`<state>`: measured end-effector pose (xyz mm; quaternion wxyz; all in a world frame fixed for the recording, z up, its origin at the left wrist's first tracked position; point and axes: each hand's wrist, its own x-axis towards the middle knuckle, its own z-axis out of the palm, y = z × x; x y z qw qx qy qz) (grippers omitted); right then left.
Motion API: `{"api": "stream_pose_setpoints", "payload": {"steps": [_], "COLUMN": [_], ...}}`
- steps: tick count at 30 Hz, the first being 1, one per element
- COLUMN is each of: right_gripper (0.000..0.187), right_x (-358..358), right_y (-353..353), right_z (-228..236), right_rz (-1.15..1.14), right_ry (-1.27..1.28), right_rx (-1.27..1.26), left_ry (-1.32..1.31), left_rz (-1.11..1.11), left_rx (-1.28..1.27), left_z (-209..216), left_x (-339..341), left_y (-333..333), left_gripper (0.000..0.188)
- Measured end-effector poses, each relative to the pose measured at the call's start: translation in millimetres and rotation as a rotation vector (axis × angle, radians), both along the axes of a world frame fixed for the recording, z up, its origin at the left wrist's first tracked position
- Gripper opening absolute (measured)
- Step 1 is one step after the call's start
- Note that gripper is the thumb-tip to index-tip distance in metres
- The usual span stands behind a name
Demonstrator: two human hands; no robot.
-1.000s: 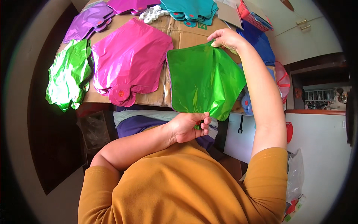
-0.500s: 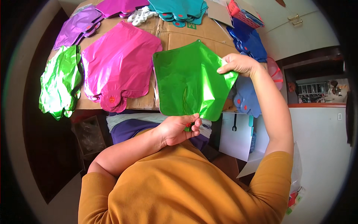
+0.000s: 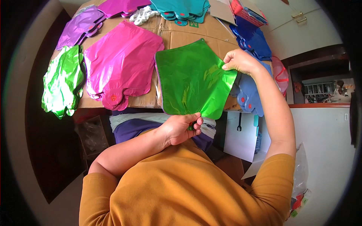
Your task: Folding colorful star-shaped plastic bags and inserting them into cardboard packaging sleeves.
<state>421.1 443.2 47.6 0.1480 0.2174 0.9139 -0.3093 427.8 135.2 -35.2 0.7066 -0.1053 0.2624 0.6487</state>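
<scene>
A flat, shiny green foil balloon (image 3: pixel 192 81), five-sided with rounded corners, is stretched between my two hands at the near edge of the cardboard. My left hand (image 3: pixel 183 129) is closed in a pinch on its near edge, where a small tail is mostly hidden by the fingers. My right hand (image 3: pixel 241 62) pinches its right corner between thumb and fingertips. Left of it lies a stack of pink foil balloons (image 3: pixel 122 62), their rounded tails toward me with a red spot on top. Blue-grey foil balloons (image 3: pixel 249 94) lie partly under my right forearm.
Crumpled bright green foil balloons (image 3: pixel 62 81) hang over the left edge. Purple (image 3: pixel 80 25), magenta (image 3: pixel 122 6), teal (image 3: pixel 180 11) and dark blue stacks (image 3: pixel 252 37) ring the cardboard (image 3: pixel 188 32). White gloves (image 3: pixel 144 15) lie at the back. A red box (image 3: pixel 247 15) stands far right.
My right hand has shifted slightly up, and the green foil balloon's surface lies with fewer bright creases. My left hand keeps its pinch at the near edge.
</scene>
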Motion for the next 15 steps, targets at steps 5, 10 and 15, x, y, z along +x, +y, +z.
{"api": "stream_pose_setpoints", "payload": {"steps": [5,10,15], "right_gripper": [0.018,0.035,0.032], "right_x": [-11.8,-41.8,-79.4], "right_y": [-2.9,-88.5,-162.4], "right_z": [11.9,47.5,40.2], "right_rz": [0.14,0.71,1.179], "right_ry": [0.259,0.512,0.324], "right_rx": [0.526,0.511,0.545], "left_ry": [-0.036,-0.024,0.05], "left_rz": [-0.002,-0.007,-0.027], "left_rx": [-0.028,-0.073,-0.083], "left_z": [1.9,3.7,17.7], "left_x": [0.3,-0.2,1.3], "left_y": [-0.2,2.1,7.6], "left_gripper": [0.011,0.009,0.007]}}
